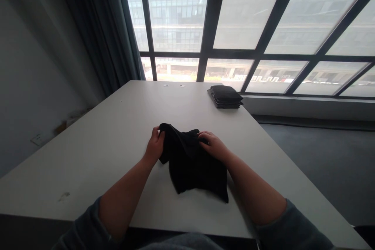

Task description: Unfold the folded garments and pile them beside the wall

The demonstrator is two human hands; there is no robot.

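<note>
A black cloth garment [196,164] lies partly bunched on the white table in front of me; its exact kind is hard to make out. My left hand [155,144] pinches its far left corner between thumb and fingers, lifting that edge a little off the surface. At the garment's far right edge, my right hand [213,145] has its fingers bent over the fabric, gripping it near the top. The cloth's lower part spreads toward me, with one corner pointing to the near right.
A neat stack of folded dark cloths [225,97] sits at the table's far right corner. The white table [117,140] reaches toward large windows [178,15]. A dark curtain [102,27] hangs at the left, and a wall socket [37,140] shows beside the table.
</note>
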